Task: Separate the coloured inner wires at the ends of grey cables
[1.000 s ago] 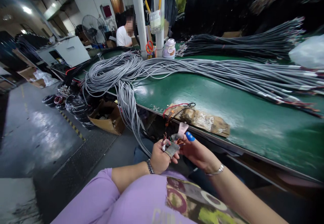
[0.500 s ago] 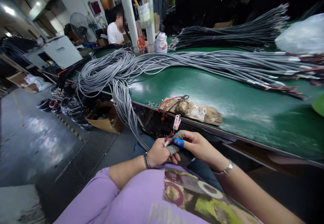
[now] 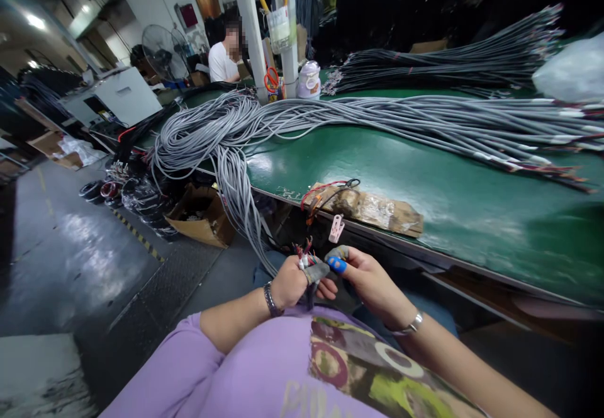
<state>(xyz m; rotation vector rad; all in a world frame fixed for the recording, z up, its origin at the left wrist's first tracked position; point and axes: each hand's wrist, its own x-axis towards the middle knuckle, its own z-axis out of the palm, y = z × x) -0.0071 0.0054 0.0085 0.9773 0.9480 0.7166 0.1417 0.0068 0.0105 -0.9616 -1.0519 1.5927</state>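
In the head view, my left hand [image 3: 295, 282] is closed around the ends of several cables in front of my lap. Stripped wire ends [image 3: 304, 255], reddish and white, fan out above its thumb, which has a grey covering. Just to the right, my right hand [image 3: 365, 276] is pinched, with a blue finger cover and a grey one on its fingertips. Those fingertips sit close beside the left thumb tip; whatever is between them is too small to make out. A bundle of grey cables [image 3: 236, 182] hangs over the table edge toward my lap.
The green table [image 3: 302, 160] carries long grey cables [image 3: 377, 112] and a darker cable bundle [image 3: 425, 65]. At its near edge lie a worn wooden board [image 3: 382, 210] and a pink clip [image 3: 336, 228]. An open cardboard box [image 3: 202, 216] stands on the floor. Another person [image 3: 224, 56] sits beyond.
My right fingertips have drawn slightly apart from the left hand. More of the wire ends now show upright above the left hand. The whole view has shifted a little.
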